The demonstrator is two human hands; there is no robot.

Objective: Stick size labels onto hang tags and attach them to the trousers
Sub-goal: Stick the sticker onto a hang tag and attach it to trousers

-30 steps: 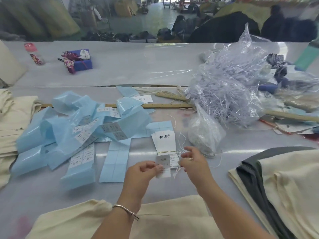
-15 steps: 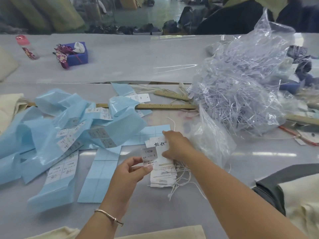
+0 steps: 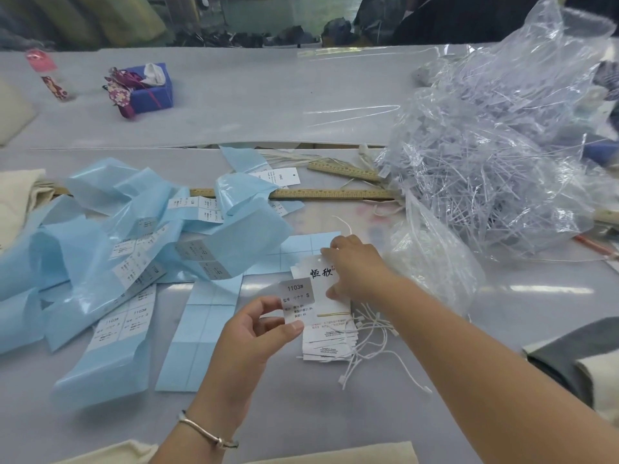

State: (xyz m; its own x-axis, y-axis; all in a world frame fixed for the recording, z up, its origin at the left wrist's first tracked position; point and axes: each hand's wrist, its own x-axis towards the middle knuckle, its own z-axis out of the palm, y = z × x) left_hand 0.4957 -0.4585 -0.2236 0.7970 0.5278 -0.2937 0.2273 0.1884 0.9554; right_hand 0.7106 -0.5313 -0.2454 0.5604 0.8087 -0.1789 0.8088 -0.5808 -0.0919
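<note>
A stack of white card hang tags [image 3: 326, 336] lies mid-table, white strings [image 3: 371, 333] trailing to its right. Left of it sprawl curled pale-blue label backing sheets [image 3: 110, 242]; behind run two wooden rulers [image 3: 335, 194]. A heap of clear plastic bags of tag pins [image 3: 495, 155] fills the right, a small purple box [image 3: 150, 92] sits far left.

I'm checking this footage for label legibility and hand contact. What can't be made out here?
- Size label, head view: lower lines too small to read.
- Hang tags: top one partly hidden by the right hand; its grip is unclear.
- Trousers: cut off by the frame edges.
</note>
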